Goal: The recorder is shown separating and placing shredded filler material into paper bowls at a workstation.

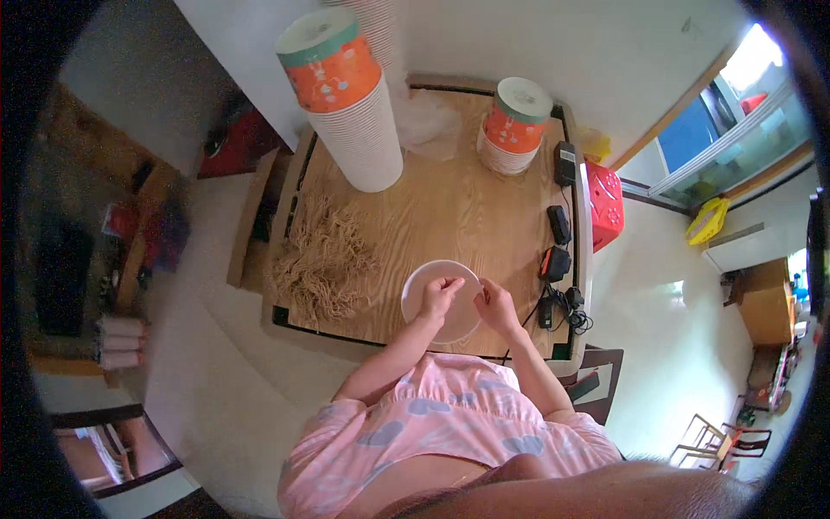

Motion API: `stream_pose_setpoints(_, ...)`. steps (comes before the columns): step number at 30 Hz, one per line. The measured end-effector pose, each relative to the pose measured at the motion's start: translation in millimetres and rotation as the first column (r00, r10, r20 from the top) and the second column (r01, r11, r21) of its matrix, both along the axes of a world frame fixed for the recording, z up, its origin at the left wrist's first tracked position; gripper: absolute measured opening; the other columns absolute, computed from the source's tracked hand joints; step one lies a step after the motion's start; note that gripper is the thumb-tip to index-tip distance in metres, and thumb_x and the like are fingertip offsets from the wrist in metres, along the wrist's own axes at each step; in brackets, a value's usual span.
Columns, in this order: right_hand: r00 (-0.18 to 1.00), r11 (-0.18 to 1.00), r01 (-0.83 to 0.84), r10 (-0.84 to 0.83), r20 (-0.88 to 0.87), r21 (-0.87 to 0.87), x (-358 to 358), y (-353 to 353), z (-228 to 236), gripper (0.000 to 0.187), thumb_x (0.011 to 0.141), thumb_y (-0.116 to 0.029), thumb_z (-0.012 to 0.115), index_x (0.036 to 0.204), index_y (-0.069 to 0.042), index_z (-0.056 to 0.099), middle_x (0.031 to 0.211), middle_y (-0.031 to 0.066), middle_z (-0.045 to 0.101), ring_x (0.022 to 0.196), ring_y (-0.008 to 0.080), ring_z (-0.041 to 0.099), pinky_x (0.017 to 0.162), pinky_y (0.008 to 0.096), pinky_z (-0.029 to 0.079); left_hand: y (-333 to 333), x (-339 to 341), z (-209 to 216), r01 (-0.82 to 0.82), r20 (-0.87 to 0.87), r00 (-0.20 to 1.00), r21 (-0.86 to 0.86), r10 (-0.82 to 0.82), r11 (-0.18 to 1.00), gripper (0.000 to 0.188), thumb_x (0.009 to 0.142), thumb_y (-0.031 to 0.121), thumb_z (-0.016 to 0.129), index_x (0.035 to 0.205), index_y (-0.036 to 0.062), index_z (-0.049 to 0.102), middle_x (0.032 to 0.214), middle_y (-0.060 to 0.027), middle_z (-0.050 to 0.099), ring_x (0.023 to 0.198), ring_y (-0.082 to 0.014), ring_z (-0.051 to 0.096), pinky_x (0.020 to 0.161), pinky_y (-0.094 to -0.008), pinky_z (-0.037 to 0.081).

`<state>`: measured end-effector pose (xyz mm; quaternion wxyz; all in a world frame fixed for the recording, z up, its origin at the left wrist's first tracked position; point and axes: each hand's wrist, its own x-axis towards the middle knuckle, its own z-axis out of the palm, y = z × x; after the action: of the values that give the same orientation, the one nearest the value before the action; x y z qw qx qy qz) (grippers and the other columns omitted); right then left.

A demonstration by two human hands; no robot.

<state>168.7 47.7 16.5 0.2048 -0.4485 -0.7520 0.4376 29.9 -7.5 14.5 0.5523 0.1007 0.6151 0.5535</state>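
Observation:
A round white paper tub (418, 318) is at the table's near edge in front of me, its mouth facing up. My left hand (441, 297) is over the mouth, with thumb and fingers pinched together. Whatever they hold, if anything, is too small to make out. At the tub's right rim, my right hand (496, 306) is closed with its fingertips against the edge. The two hands are a short gap apart. A loose heap of brown twisted paper cords (322, 259) lies left of the tub.
A tall stack of paper tubs (359, 138) rises at the table's back left; a shorter stack (512, 134) stands at the back right. Black power adapters (558, 225) and tangled cables (566, 307) line the right edge of the wooden table (432, 208). A red stool (605, 203) is beyond it.

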Motion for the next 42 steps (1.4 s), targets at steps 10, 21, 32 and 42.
stream_pose_setpoints(10,0.994,0.999,0.021,-0.026,-0.103,-0.045,8.4,0.2,0.9,0.029,0.072,-0.007,0.052,0.100,0.000,0.053,0.065,0.0130,0.054,0.055,0.0181,0.052,0.054,0.0289,0.043,9.1,15.9,-19.2,-0.028,-0.031,0.999,-0.014,0.027,1.000,0.009,0.076,0.016,0.062,0.075,0.0072,0.060,0.054,0.0052,0.046,0.043,-0.0035,0.039,0.037,-0.0194,0.029)
stream_pose_setpoints(21,0.998,1.000,-0.010,0.008,-0.068,-0.026,1.6,-0.8,1.5,0.032,0.073,-0.006,0.053,0.104,-0.001,0.053,0.066,0.0110,0.054,0.056,0.0142,0.050,0.054,0.0271,0.043,9.4,14.5,-30.4,-0.115,-0.056,0.992,0.014,0.116,0.993,0.008,0.076,0.014,0.061,0.076,0.0061,0.061,0.057,0.0043,0.050,0.044,-0.0037,0.040,0.038,-0.0196,0.030)
stream_pose_setpoints(32,0.999,0.997,-0.036,0.036,-0.002,-0.064,-8.7,-2.7,20.8,0.030,0.073,-0.007,0.053,0.103,-0.004,0.054,0.065,0.0105,0.052,0.056,0.0151,0.049,0.054,0.0271,0.041,6.0,10.2,-29.4,-0.102,-0.093,0.990,0.063,0.107,0.993,0.009,0.073,0.013,0.063,0.075,0.0048,0.062,0.059,0.0035,0.053,0.046,-0.0033,0.042,0.039,-0.0198,0.031)
stream_pose_setpoints(42,0.996,0.972,0.060,-0.042,-0.085,0.225,-15.7,-6.4,39.5,0.035,0.070,-0.004,0.063,0.104,-0.006,0.054,0.074,0.0056,0.055,0.064,0.0136,0.051,0.060,0.0257,0.043,-0.2,4.8,-21.9,-0.077,0.022,0.997,0.067,0.076,0.995,0.009,0.075,0.016,0.062,0.078,0.0066,0.063,0.056,0.0058,0.050,0.043,-0.0022,0.037,0.037,-0.0185,0.026)
